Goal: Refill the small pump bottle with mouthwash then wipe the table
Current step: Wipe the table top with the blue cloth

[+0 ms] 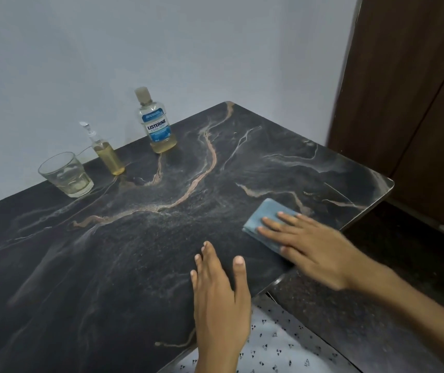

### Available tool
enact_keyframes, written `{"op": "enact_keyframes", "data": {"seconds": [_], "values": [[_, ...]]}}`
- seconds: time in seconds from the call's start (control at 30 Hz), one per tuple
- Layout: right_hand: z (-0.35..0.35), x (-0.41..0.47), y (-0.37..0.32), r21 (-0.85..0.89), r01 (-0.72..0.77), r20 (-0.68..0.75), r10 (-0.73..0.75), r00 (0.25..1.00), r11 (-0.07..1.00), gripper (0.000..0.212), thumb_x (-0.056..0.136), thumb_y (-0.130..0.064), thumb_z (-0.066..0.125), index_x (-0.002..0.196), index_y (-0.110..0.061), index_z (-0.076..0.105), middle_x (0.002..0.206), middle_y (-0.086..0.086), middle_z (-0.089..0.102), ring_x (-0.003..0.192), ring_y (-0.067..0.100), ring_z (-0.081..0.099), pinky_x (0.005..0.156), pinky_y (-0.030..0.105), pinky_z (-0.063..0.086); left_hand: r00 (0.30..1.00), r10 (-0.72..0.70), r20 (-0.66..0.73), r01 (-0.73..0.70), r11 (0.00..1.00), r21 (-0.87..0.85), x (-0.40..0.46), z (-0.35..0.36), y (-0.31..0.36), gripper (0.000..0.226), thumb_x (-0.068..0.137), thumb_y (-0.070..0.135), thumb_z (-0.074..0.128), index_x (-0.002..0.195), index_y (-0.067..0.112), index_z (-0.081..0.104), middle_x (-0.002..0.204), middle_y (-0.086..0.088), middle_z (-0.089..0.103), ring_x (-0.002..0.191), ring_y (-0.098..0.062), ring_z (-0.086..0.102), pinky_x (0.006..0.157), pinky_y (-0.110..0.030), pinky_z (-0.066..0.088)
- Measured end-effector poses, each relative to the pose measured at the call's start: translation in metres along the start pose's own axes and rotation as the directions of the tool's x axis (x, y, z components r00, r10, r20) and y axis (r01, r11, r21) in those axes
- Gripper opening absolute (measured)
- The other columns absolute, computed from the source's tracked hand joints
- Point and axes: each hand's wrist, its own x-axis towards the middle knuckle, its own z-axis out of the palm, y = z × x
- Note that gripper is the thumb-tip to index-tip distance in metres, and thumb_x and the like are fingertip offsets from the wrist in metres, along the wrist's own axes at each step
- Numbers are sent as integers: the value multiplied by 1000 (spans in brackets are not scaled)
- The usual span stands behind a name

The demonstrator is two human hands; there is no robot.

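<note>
Table (161, 238): black marbled top, tan and white veins. Cloth (266, 219) under right hand's fingers (277, 230): light blue. Mouthwash bottle (157, 122): clear, amber liquid low down, blue-white label, beige cap. Pump bottle (107, 154): amber fill. Glass (66, 175): clear, possibly pale yellowish dregs. Garment (277, 345): pale, dark triangle print.

A single view is given, taken from a camera worn on the head and aimed forward and steeply down. The table (255, 162) is seen from above its near edge and fills the middle and lower left of the frame; its far corner is reached at upper centre. The wall is taken in across the top, a dark door at the upper right. The view is close — both forearms enter from the bottom right. Straight edges are bowed by the wide lens.
</note>
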Motion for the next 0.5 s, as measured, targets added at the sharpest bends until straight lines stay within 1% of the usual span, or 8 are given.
{"op": "enact_keyframes", "data": {"seconds": [0.07, 0.13, 0.23, 0.3, 0.4, 0.43, 0.5], "values": [[-13, -15, 28, -9, -86, 9, 86, 996, 996, 48, 93, -47, 7, 140, -50, -3, 150, -26, -4, 141, -4, -11, 111, 16, -15, 1000, 4, 10, -4, 1000, -7, 1, 4, 4, 73, 88, 63, 16, 148, 31, -10, 158, 11, -7, 133, 1, -18, 118, -36, 1], [-26, -16, 62, -26, -178, 1, 178, 984, 984, 45, 98, -44, 10, 141, -46, -1, 152, -22, 0, 142, 1, -6, 113, 21, -6, 1000, 1, 28, 0, 1000, -14, 2, 8, 8, 73, 88, 63, 17, 148, 33, -10, 158, 11, -7, 138, -4, -17, 118, -37, 4], [-39, 13, 108, -62, -325, -3, 325, 946, 944, 47, 103, -32, 20, 149, -34, 9, 158, -10, 8, 145, 11, 3, 115, 29, 1, 998, -16, 57, 18, 999, -29, 2, 13, 16, 73, 86, 65, 17, 148, 37, -11, 158, 12, -7, 144, -12, -14, 117, -40, 7], [-40, 48, 118, -93, -389, -5, 391, 920, 916, 48, 104, -28, 21, 151, -30, 12, 159, -5, 9, 146, 18, 5, 116, 33, 3, 998, -12, 69, 14, 1000, -28, 2, 16, 21, 73, 85, 66, 17, 148, 38, -10, 158, 13, -7, 144, -12, -13, 117, -40, 7], [-33, 93, 104, -114, -393, -25, 393, 919, 912, 49, 104, -29, 21, 152, -29, 13, 159, -4, 9, 146, 21, 7, 117, 35, 3, 997, -12, 73, 14, 1000, -28, 2, 21, 28, 75, 82, 67, 16, 147, 39, -9, 158, 14, -6, 144, -11, -13, 117, -39, 8], [-28, 101, 94, -122, -363, -25, 363, 931, 924, 50, 103, -29, 22, 152, -29, 13, 159, -4, 10, 146, 21, 7, 117, 35, 3, 998, -15, 69, 17, 999, -29, 3, 22, 30, 76, 81, 67, 16, 147, 39, -9, 158, 14, -5, 144, -11, -13, 117, -39, 8], [-17, 99, 71, -141, -251, -19, 251, 968, 958, 51, 103, -30, 23, 152, -30, 12, 159, -5, 10, 146, 21, 7, 118, 35, 3, 998, -15, 56, 16, 1000, -27, 5, 24, 33, 76, 80, 68, 16, 147, 40, -8, 158, 15, -1, 144, -11, -11, 117, -39, 10]]}}
